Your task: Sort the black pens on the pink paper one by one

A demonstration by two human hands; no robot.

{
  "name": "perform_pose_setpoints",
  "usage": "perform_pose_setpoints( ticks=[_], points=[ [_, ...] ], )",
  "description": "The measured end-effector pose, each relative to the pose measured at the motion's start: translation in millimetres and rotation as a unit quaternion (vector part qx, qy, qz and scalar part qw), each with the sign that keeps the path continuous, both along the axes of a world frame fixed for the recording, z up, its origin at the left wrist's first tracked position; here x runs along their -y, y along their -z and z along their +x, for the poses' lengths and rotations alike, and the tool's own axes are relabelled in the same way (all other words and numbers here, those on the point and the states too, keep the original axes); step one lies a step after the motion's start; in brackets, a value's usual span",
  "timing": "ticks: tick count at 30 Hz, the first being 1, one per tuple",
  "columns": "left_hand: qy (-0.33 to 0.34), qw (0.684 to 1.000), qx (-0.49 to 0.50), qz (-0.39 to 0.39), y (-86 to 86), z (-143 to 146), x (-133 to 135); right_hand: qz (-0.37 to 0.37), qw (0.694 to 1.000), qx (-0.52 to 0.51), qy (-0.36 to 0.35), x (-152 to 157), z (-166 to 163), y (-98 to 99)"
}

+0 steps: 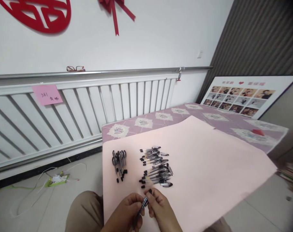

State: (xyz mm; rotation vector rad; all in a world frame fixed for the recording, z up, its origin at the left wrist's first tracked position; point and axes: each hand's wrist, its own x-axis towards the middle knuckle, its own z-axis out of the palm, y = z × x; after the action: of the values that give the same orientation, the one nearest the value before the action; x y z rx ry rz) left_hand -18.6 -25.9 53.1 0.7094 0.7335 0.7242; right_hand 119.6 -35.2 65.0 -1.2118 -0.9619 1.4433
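Observation:
Between my two hands, near the front edge of the pink sheet [199, 167], is a pen [144, 203] with a black end, tilted up to the right. My left hand [128, 209] is closed around its lower barrel. The fingers of my right hand [159, 206] pinch its upper, dark end. Just beyond my hands lies a loose pile of pens [157, 167] with clear barrels and black tips, mostly pointing left. Farther left is a smaller bunch of similar pens [119, 162], their dark caps toward the back.
The pink sheet covers a table with a purple patterned cloth [163, 116]. Behind it stands a white radiator [117, 96] with a pink note [47, 94]. A green power strip [57, 180] with cables lies on the floor at left. A photo board [245, 93] leans at back right.

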Motion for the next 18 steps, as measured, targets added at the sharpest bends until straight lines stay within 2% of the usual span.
perform_pose_setpoints(
  ticks=[3,10,14,18],
  points=[
    [-0.014,1.0,-0.024,0.002,-3.0,-7,-1,-0.01,0.998,-0.028,0.051,2,4,-1.1],
    [-0.198,0.975,0.06,-0.085,-14.5,-20,-3,-0.024,0.984,-0.115,0.136,-2,20,3.0],
    [-0.261,0.957,0.088,-0.087,-16.4,-11,-3,-0.036,0.977,-0.144,0.152,-5,24,6.1],
    [-0.29,0.949,0.092,-0.082,-19.1,0,-2,-0.044,0.98,-0.137,0.139,-5,26,9.0]
  ],
)
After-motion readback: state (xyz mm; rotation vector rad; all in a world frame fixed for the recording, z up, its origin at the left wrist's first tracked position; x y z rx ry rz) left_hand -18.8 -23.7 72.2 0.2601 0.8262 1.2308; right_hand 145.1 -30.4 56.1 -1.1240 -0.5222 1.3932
